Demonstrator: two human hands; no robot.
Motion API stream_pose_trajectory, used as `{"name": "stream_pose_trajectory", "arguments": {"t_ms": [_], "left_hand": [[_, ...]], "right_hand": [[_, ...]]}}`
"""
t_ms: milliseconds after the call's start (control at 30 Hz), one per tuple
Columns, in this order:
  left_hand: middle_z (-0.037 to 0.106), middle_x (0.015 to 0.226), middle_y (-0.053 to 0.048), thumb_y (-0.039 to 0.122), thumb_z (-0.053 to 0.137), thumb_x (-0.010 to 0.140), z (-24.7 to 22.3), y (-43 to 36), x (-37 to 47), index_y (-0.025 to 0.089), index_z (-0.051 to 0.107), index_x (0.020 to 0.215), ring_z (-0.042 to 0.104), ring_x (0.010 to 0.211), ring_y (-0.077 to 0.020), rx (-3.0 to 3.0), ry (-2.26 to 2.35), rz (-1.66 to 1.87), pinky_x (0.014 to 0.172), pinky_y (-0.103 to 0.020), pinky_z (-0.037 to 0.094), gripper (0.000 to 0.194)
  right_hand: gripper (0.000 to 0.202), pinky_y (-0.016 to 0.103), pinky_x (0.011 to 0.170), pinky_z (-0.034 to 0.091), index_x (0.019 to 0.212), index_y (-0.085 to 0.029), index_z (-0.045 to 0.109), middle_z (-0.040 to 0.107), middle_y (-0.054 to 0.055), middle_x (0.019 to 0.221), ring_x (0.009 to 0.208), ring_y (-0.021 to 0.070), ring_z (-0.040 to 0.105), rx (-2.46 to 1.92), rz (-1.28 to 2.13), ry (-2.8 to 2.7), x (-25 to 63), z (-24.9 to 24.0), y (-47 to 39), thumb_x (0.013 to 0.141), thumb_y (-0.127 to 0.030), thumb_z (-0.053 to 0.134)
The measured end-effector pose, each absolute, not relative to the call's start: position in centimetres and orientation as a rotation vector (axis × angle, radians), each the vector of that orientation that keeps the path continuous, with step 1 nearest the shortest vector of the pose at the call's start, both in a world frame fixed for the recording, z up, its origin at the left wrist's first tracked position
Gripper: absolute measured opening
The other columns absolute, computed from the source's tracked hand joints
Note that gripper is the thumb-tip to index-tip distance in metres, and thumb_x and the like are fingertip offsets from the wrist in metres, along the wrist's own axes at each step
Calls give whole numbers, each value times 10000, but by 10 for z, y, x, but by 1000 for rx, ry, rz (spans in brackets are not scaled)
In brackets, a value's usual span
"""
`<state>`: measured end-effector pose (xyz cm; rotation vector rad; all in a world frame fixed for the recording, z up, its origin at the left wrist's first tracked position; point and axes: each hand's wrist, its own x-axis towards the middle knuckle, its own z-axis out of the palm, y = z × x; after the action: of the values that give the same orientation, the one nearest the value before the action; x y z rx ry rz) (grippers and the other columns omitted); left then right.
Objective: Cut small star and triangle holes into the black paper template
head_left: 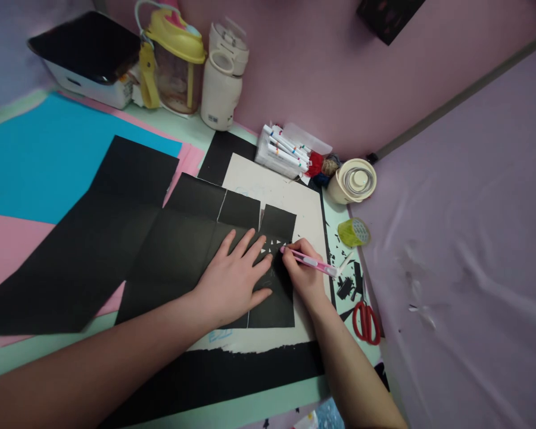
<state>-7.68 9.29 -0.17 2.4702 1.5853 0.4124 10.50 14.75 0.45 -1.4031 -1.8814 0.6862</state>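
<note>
My left hand (pixel 232 277) lies flat with its fingers spread on a creased sheet of black card (pixel 178 238), pressing it against the table. In my right hand (pixel 307 275) is a slim pink craft knife (pixel 310 260), gripped like a pen, its tip down at the card near my left fingertips. Small triangular holes (pixel 271 242) show pale in the card between the two hands. Slits divide the card's upper edge into flaps. Beneath the card lies a cream board (pixel 308 208), which rests on a larger black sheet (pixel 250 381).
Red-handled scissors (pixel 366 323), black paper scraps (pixel 346 288) and a green tape roll (pixel 354 232) lie at the right. Behind stand a marker box (pixel 279 156), a round cream container (pixel 352 181), a white bottle (pixel 222 83) and a yellow-lidded jug (pixel 176 65). Blue paper (pixel 36 161) covers the left.
</note>
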Motion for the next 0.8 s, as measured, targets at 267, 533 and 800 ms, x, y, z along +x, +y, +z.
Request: {"name": "stream_pose_trajectory", "arguments": {"t_ms": [267,533,800], "left_hand": [[368,1534,-127,588,493,896,0,92,-78,225,540,1360,217,1449,-359,2473,1571,421,1156,-567,127,591],[372,1532,-127,586,506,887,-2,92,-77,227,542,1353,221,1448,-355,2476,1580,440,1155,-568,133,589],[370,1535,-118,590,506,886,-3,92,-77,233,547,1347,215,1451,-351,2472,1589,441,1156,-564,120,585]], "right_hand": [[166,250,584,369,694,-204,498,529,-36,650,604,131,481,-1438,621,-1817,94,4,141,848,-254,536],[197,250,569,348,679,-208,474,516,-37,617,582,132,453,-1431,518,-1809,93,-4,136,860,-261,530],[196,255,561,347,666,-216,459,507,-40,602,575,138,445,-1443,547,-1784,94,-6,137,845,-251,532]]}}
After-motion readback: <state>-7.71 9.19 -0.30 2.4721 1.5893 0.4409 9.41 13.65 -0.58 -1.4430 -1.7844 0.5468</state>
